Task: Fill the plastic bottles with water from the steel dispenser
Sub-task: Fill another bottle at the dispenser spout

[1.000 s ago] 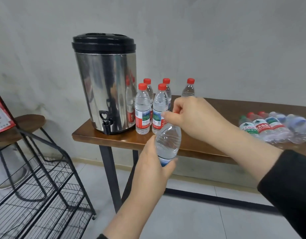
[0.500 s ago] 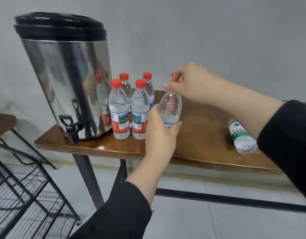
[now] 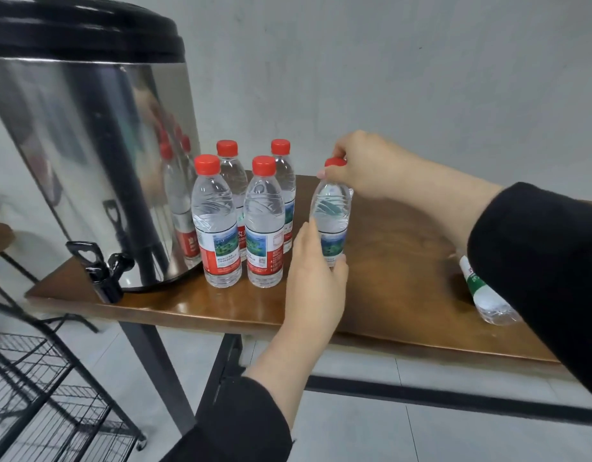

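Risk: the filled bottle [image 3: 331,221] is being stood on the table [image 3: 404,261] just at 3 o'clock of the four upright bottles [image 3: 244,215]; a careless release could topple it into them (judgement only). The left hand [image 3: 316,278], nearest, wraps fingers round its label; beyond, the right hand [image 3: 364,165] pinches the red cap [image 3: 334,161].

Mirror-polished steel dispenser [image 3: 97,168], clear plastic bottles [image 3: 216,221], glossy wood table [image 3: 398,261]
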`<state>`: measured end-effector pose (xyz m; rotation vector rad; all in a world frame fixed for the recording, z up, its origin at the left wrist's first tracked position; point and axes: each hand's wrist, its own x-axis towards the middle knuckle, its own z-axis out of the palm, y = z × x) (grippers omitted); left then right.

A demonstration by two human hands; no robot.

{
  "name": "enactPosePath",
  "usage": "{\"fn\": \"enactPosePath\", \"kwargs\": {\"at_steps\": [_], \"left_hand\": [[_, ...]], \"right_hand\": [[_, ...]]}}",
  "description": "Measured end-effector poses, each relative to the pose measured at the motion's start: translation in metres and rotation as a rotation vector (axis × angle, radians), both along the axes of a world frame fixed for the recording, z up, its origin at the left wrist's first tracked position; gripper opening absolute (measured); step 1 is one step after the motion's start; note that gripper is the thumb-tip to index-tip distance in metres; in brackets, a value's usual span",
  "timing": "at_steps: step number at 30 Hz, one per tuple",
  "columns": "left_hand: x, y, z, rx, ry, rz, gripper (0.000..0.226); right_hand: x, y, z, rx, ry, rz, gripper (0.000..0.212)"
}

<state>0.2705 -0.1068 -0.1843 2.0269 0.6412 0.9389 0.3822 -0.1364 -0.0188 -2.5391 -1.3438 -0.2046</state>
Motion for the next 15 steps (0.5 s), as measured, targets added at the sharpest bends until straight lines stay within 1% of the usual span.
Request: {"fn": "enactPosePath", "kwargs": {"at_steps": [2, 5, 8, 11, 12, 15], "left_hand": [[-0.002, 0.0, -0.009, 0.026, 0.041, -0.018, 0.07], [-0.002, 0.003, -0.016, -0.014, 0.084, -0.059, 0.066], [-0.004, 0.003, -0.014, -0.031, 0.062, -0.026, 0.055], [-0.008, -0.004, -0.008, -0.068, 0.044, 0.001, 0.043], [-0.008, -0.008, -0.008, -0.074, 0.058, -0.025, 0.04], [0.0, -0.019, -0.008, -0.059, 0.081, -0.125, 0.03]], "right_hand": [[0.005, 0.007, 0.001, -0.012, 0.003, -0.003, 0.044], [0.01, 0.015, 0.007, -0.045, 0.013, -0.018, 0.047], [0.011, 0.019, 0.009, -0.055, -0.005, -0.016, 0.048], [0.008, 0.01, 0.011, -0.048, -0.047, -0.027, 0.056], [0.008, 0.002, 0.014, 0.01, -0.043, -0.032, 0.057], [0.021, -0.041, 0.027, 0.29, -0.024, -0.072, 0.054]]}}
